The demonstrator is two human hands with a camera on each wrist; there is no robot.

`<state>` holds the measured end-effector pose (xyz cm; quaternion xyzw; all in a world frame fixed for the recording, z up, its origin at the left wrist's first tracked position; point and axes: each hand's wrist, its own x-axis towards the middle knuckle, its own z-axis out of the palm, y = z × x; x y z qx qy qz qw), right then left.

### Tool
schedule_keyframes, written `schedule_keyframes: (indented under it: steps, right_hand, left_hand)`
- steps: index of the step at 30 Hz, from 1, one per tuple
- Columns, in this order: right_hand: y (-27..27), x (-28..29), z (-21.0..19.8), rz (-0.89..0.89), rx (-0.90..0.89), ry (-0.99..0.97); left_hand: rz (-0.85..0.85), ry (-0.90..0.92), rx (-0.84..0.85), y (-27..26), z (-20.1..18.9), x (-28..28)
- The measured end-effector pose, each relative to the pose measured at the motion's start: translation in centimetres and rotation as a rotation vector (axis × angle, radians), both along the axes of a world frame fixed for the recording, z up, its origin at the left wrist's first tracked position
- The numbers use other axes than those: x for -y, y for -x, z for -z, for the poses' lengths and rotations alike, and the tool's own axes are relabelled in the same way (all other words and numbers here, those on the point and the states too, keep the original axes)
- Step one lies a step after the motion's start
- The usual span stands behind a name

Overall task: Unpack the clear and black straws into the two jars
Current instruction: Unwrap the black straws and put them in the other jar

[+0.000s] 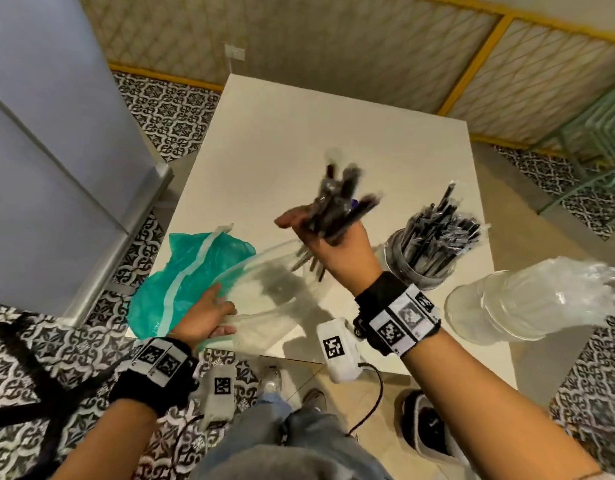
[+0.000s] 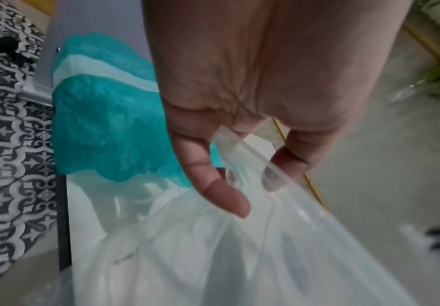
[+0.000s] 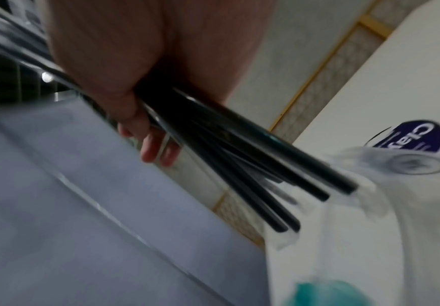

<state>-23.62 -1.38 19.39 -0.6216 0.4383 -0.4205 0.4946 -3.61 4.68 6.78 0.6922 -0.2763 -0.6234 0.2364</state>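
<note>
My right hand grips a bundle of wrapped black straws above the middle of the white table; the same black straws fan out past my right hand in the right wrist view. To its right stands a glass jar full of black straws. A second jar at the table's right edge holds clear wrapped straws. My left hand pinches the rim of a clear plastic bag lying on the table; its fingers curl round the bag's edge.
A crumpled teal plastic bag lies at the table's front left corner, beside the clear one. A grey fridge stands close on the left. A round blue label shows on the table. Patterned floor tiles surround the table.
</note>
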Motion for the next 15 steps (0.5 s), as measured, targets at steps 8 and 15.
schedule_keyframes:
  steps: [8,15]
  right_hand:
    - [8.5,-2.4,-5.4,0.449,0.416,0.078]
    - [16.8,-5.0,-3.7,0.851,0.314,0.05]
  left_hand:
    - [0.45,0.59,0.939,-0.8,-1.4,0.7]
    - [0.603,0.828,0.409,12.2,-4.1,4.5]
